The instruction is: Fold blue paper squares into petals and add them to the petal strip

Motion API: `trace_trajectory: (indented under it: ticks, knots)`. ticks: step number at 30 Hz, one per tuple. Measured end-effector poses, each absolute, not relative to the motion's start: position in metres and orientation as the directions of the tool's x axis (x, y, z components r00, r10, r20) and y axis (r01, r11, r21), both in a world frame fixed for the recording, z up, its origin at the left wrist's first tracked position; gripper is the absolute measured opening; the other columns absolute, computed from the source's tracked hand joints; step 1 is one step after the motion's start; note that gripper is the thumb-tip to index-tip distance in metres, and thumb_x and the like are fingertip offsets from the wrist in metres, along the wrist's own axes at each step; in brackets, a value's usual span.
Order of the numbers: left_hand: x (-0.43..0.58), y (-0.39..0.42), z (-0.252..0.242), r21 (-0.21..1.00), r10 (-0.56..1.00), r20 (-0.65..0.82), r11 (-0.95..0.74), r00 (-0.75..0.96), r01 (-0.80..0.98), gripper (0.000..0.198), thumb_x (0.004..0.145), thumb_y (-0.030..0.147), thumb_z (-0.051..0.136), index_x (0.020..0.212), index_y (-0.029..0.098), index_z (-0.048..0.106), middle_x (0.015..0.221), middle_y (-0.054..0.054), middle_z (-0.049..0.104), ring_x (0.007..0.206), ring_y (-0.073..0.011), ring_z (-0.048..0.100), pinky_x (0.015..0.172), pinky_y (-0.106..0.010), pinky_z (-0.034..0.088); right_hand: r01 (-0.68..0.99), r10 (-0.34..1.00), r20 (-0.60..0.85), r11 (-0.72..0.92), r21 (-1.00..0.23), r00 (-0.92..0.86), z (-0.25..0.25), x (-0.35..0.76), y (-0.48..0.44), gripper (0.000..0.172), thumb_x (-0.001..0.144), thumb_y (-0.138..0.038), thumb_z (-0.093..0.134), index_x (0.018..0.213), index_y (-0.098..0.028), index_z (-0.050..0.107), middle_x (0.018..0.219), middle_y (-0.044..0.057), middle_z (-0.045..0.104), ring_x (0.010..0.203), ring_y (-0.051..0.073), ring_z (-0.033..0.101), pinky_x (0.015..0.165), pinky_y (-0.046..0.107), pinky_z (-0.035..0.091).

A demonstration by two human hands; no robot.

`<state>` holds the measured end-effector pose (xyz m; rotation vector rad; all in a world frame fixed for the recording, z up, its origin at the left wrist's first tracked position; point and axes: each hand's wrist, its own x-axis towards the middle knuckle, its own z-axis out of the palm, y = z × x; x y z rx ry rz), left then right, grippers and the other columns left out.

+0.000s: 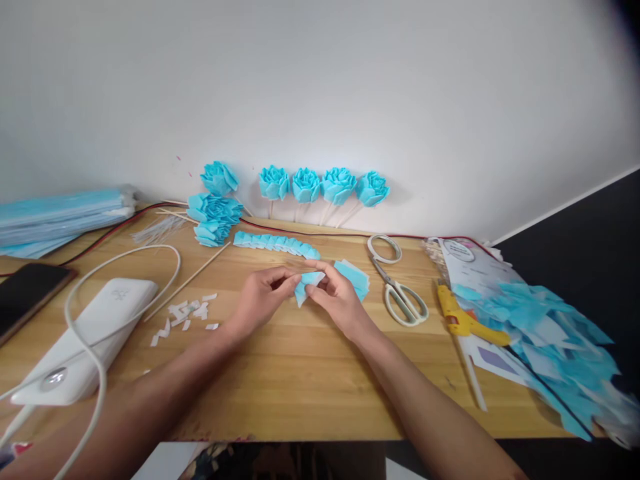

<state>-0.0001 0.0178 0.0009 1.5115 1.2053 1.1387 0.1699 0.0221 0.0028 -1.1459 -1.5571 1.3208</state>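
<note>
Between my two hands is a small blue-and-white fabric piece, partly hidden by the fingers. My left hand pinches its left side with thumb and forefinger. On the other side, my right hand grips it, thumb in front and forefinger stretched along the top. Just behind the right hand lies a stack of cut blue fabric pieces. A row of overlapping folded blue petals runs along the table beyond both hands.
Several blue fabric roses on sticks lean against the wall, with more roses lying left. White-handled scissors, a tape roll and a yellow glue gun lie right, near blue scraps. A white power bank and phone lie left.
</note>
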Motion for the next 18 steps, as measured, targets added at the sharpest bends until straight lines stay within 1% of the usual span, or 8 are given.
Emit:
trace_trajectory:
  ticks: [4, 7, 9, 12, 15, 18]
  knots:
    - [-0.0018, 0.0202, -0.0001, 0.989, 0.987, 0.065, -0.083, 0.148, 0.119, 0.041, 0.085, 0.047, 0.052, 0.060, 0.016, 0.059, 0.054, 0.001, 0.053, 0.050, -0.0099, 0.045, 0.050, -0.022, 0.036, 0.101, 0.962, 0.032, 0.061, -0.993, -0.270, 0.0011, 0.1700, 0.0235, 0.039, 0.078, -0.024, 0.060, 0.117, -0.022, 0.057, 0.072, -0.004, 0.050, 0.066, 0.013, 0.049, 0.065, 0.026, 0.040]
    - [-0.0032, 0.0211, 0.0011, 0.994, 0.985, 0.039, -0.056, 0.170, 0.097, 0.047, 0.087, 0.053, 0.046, 0.061, 0.016, 0.059, 0.056, 0.000, 0.055, 0.052, -0.0110, 0.047, 0.051, -0.023, 0.038, 0.097, 0.964, 0.043, 0.071, -0.993, -0.262, -0.0012, 0.1704, 0.0247, 0.039, 0.078, -0.023, 0.060, 0.116, -0.022, 0.057, 0.072, -0.004, 0.051, 0.066, 0.013, 0.049, 0.064, 0.026, 0.040]
    - [-0.0031, 0.0209, 0.0026, 0.991, 0.983, 0.038, -0.060, 0.181, 0.117, 0.042, 0.084, 0.052, 0.052, 0.063, 0.016, 0.060, 0.056, 0.001, 0.054, 0.053, -0.0110, 0.047, 0.052, -0.022, 0.037, 0.109, 0.963, 0.049, 0.080, -0.991, -0.264, -0.0032, 0.1706, 0.0252, 0.038, 0.078, -0.022, 0.060, 0.116, -0.023, 0.058, 0.071, -0.004, 0.051, 0.065, 0.013, 0.049, 0.063, 0.026, 0.040]
    - [-0.0014, 0.0201, 0.0048, 0.987, 0.981, 0.052, -0.079, 0.187, 0.140, 0.032, 0.078, 0.045, 0.061, 0.063, 0.017, 0.060, 0.055, 0.004, 0.051, 0.053, -0.0100, 0.043, 0.053, -0.022, 0.035, 0.120, 0.958, 0.048, 0.085, -0.989, -0.283, -0.0044, 0.1705, 0.0250, 0.039, 0.079, -0.023, 0.060, 0.118, -0.024, 0.058, 0.072, -0.004, 0.051, 0.065, 0.013, 0.050, 0.062, 0.026, 0.041]
    - [0.0000, 0.0202, 0.0052, 0.989, 0.983, 0.052, -0.075, 0.175, 0.131, 0.030, 0.076, 0.041, 0.061, 0.059, 0.017, 0.056, 0.054, 0.004, 0.048, 0.053, -0.0096, 0.041, 0.054, -0.022, 0.034, 0.147, 0.957, 0.036, 0.082, -0.986, -0.289, -0.0014, 0.1703, 0.0233, 0.038, 0.080, -0.025, 0.059, 0.118, -0.024, 0.059, 0.069, -0.004, 0.049, 0.064, 0.013, 0.049, 0.062, 0.026, 0.041]
    - [0.0004, 0.0207, 0.0032, 0.991, 0.986, 0.048, -0.066, 0.158, 0.117, 0.028, 0.076, 0.040, 0.060, 0.061, 0.017, 0.058, 0.055, 0.004, 0.049, 0.054, -0.0095, 0.041, 0.054, -0.022, 0.034, 0.157, 0.955, 0.028, 0.078, -0.985, -0.297, 0.0028, 0.1707, 0.0215, 0.036, 0.082, -0.028, 0.058, 0.117, -0.023, 0.060, 0.069, -0.004, 0.050, 0.066, 0.013, 0.050, 0.064, 0.026, 0.042]
